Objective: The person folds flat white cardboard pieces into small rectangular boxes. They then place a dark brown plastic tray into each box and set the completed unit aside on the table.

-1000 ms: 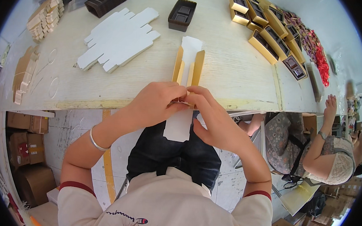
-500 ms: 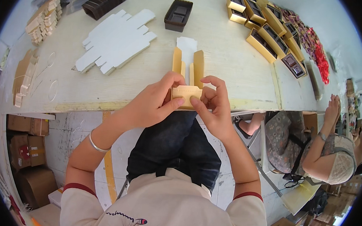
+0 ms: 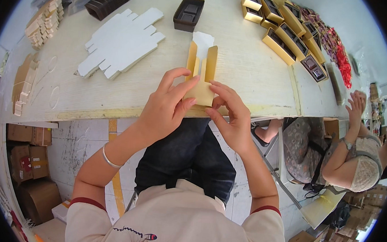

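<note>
A partly folded gold paper box point(image 3: 199, 94) lies at the table's front edge, its near end folded shut. At its far end the side flaps stand up and a white end panel stretches away from me. My left hand point(image 3: 165, 104) grips the box's left side, thumb at the lower near corner and fingertips on the top. From the right, my right hand point(image 3: 228, 112) pinches the near right corner between thumb and curled fingers. Flat white box blanks point(image 3: 120, 43) lie in a stack to the left. A dark brown tray with square wells point(image 3: 189, 14) sits beyond the box.
Finished-looking gold boxes with dark trays point(image 3: 291, 38) crowd the far right, beside red ribbon point(image 3: 345, 68). Stacked dark trays point(image 3: 109, 2) and folded gold pieces point(image 3: 25, 82) lie left. A seated person point(image 3: 351, 153) is at the right; cartons point(image 3: 27, 159) fill a shelf below left.
The near end flap, upright between my thumbs before, is now folded down flush. The box has moved slightly away from me, and my left fingers have shifted onto its top.
</note>
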Demonstrator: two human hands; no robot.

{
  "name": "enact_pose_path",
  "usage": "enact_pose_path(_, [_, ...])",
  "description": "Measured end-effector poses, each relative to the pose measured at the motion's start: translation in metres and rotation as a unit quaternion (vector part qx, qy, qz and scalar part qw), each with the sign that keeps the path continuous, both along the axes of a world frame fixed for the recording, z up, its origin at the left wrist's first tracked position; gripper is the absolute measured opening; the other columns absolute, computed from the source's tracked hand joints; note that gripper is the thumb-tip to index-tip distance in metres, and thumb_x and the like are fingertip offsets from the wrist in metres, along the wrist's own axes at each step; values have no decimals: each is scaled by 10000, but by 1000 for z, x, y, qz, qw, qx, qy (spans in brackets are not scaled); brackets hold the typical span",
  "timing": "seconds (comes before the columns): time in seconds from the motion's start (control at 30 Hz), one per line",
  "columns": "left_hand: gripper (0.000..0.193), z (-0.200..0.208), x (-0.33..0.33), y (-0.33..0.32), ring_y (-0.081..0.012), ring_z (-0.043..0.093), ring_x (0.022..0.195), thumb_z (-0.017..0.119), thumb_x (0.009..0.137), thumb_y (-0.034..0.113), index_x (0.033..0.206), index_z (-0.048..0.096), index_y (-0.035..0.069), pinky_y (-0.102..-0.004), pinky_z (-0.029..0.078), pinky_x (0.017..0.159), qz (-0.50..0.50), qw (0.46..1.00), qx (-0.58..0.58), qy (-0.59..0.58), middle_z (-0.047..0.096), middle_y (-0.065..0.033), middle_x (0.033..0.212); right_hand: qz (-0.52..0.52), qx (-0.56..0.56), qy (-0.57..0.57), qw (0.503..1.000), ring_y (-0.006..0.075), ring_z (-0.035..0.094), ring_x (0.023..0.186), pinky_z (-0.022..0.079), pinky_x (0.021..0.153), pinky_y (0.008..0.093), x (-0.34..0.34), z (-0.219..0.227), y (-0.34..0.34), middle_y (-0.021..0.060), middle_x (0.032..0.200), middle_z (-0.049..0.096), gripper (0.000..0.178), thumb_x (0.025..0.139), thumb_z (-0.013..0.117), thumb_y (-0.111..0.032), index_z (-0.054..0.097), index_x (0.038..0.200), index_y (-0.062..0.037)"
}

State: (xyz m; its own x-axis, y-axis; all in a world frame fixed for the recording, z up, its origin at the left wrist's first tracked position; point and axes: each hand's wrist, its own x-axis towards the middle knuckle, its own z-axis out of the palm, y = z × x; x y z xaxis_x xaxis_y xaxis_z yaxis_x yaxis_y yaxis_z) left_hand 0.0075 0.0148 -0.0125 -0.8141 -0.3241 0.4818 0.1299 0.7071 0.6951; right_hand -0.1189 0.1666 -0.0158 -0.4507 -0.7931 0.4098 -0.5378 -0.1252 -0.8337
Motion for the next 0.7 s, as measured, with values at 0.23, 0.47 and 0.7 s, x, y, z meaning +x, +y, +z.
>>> enact_pose_path(0.23, [216,-5,-3,-1,-208,590,663,628,885,59,1088,626,-14,-296,487,594,2,996,-84,31,546,-121,1122,-51,15,217,975,235,573,758,499,682,337,1,5,-7,164,1165,556,372,749,696,41,614,1111,24])
enact_pose_path(0.47, [109,9,-6,-7,-295,578,691,657,831,90,875,628,-6,-353,467,597,-29,991,-96,-87,578,-111,826,30,107,367,924,290,582,771,459,617,393,-10,14,-22,98,856,546,136,751,700,-59,591,814,-9])
enact_pose_path(0.7, [132,28,-1,-26,-298,545,698,670,816,111,811,608,-5,-356,447,634,-93,980,-59,-167,550,-102,767,87,131,173,972,281,593,802,476,654,376,-14,24,-23,80,851,532,140,730,728,-86,603,775,-43])
